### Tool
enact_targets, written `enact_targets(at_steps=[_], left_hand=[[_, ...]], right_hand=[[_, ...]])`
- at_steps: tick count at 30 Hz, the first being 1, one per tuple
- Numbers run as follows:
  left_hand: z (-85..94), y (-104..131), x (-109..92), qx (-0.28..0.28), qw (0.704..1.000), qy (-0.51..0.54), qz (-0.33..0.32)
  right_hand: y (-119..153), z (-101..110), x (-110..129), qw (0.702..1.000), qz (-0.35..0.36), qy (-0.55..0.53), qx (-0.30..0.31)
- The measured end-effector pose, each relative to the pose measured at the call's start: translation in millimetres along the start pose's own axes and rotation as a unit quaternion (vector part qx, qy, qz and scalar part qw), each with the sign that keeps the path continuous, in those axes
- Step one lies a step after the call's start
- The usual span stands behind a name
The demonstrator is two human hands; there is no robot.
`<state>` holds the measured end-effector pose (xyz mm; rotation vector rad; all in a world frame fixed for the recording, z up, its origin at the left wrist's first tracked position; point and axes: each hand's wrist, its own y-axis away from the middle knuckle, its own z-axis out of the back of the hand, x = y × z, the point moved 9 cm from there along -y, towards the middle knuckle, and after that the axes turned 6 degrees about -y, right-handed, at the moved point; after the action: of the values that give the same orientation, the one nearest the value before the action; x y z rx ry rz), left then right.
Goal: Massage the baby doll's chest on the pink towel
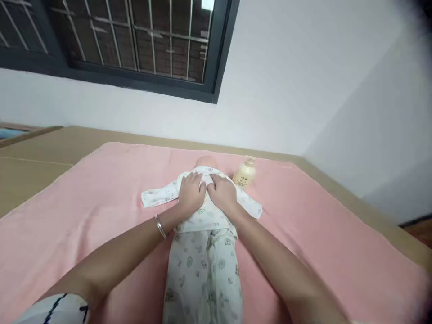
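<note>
A small figure in a white patterned top (199,219) and matching trousers (189,274) lies on a pink sheet (128,180). Only the rounded top of its head (207,161) shows beyond the collar. Its sleeves spread out to both sides. My left hand (191,192) rests on the left of the upper chest, and my right hand (222,192) on the right, thumbs close together near the neckline. Both have their fingers at the cloth of the top; whether they pinch it cannot be made out. A cream bottle (244,174) leans beside the right shoulder.
The pink sheet covers much of a tan surface (43,153). Behind it stands a white wall (270,90) with a dark-framed, barred window (141,81). Another wall meets it at the right. A silver bangle (160,226) circles my left wrist.
</note>
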<state>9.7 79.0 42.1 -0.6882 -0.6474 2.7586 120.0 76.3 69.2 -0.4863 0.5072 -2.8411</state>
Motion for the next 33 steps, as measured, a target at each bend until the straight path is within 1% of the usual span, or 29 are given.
enact_targets(at_steps=[4, 7, 10, 12, 14, 16, 18, 20, 23, 25, 26, 28, 30, 33], left_hand=[[8.4, 8.9, -7.8, -0.024, 0.999, -0.012, -0.026], [10.3, 10.1, -11.0, -0.023, 0.999, -0.017, -0.041], [4.7, 1.4, -2.0, 0.022, 0.999, -0.015, -0.017], [0.4, -7.1, 6.2, 0.059, 0.998, -0.006, -0.003], [-1.2, -14.0, 11.6, 0.084, 0.996, 0.002, 0.001], [-0.3, -16.0, 11.7, 0.097, 0.995, -0.005, -0.003], [1.9, -11.7, 7.7, 0.105, 0.994, -0.033, 0.001], [4.7, -2.5, 0.1, 0.11, 0.991, -0.071, 0.008], [9.1, 11.1, -14.9, 0.112, 0.987, -0.111, -0.003], [10.6, 14.0, -20.5, 0.118, 0.986, -0.115, -0.015], [10.8, 12.9, -20.5, 0.123, 0.986, -0.111, -0.018], [10.0, 6.4, -16.3, 0.137, 0.986, -0.089, -0.023], [7.5, -2.4, -10.1, 0.152, 0.987, -0.053, -0.031], [3.2, -11.2, -2.0, 0.149, 0.988, -0.025, -0.034]], right_hand=[[2.1, -2.9, 4.3, 0.998, 0.052, -0.021, 0.005], [-0.4, -8.6, 1.1, 0.996, 0.063, -0.037, 0.041], [2.0, -9.3, 3.4, 0.996, 0.06, -0.033, 0.063], [9.3, -5.7, 10.6, 0.997, 0.048, -0.015, 0.058], [19.8, -1.6, 22.5, 0.998, 0.047, 0.018, 0.048], [28.5, 1.2, 34.6, 0.996, 0.059, 0.047, 0.043], [30.1, 1.6, 38.3, 0.995, 0.068, 0.045, 0.052], [23.3, 0.5, 29.5, 0.996, 0.058, 0.007, 0.067], [6.6, -2.5, 4.8, 0.995, 0.022, -0.056, 0.081], [0.7, -4.8, -5.7, 0.994, 0.002, -0.067, 0.084], [1.1, -5.2, -6.4, 0.995, -0.002, -0.061, 0.084], [8.1, -3.1, 1.9, 0.997, 0.001, -0.029, 0.076], [20.2, 2.8, 16.8, 0.998, 0.008, 0.022, 0.057], [33.9, 11.2, 36.0, 0.996, 0.022, 0.076, 0.03]])
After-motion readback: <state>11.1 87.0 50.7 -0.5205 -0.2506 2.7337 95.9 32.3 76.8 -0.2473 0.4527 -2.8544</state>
